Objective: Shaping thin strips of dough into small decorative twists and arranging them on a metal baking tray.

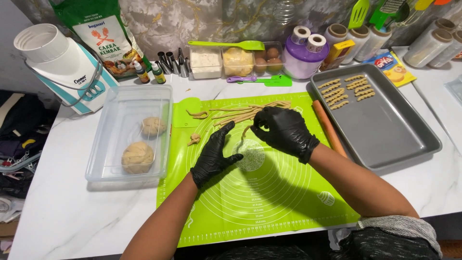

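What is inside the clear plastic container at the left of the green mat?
The clear plastic container holds two lumps of beige dough: a small dough ball toward the back and a larger dough ball nearer the front. Nothing covers them; the undersides of the lumps cannot be seen.

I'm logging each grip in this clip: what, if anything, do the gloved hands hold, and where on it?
The right hand pinches the upper end of a thin dough strip. The left hand lies flat, holding nothing.

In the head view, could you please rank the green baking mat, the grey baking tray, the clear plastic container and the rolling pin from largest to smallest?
1. Green baking mat
2. Grey baking tray
3. Clear plastic container, looking close to the tray, so unsure
4. Rolling pin, partly hidden
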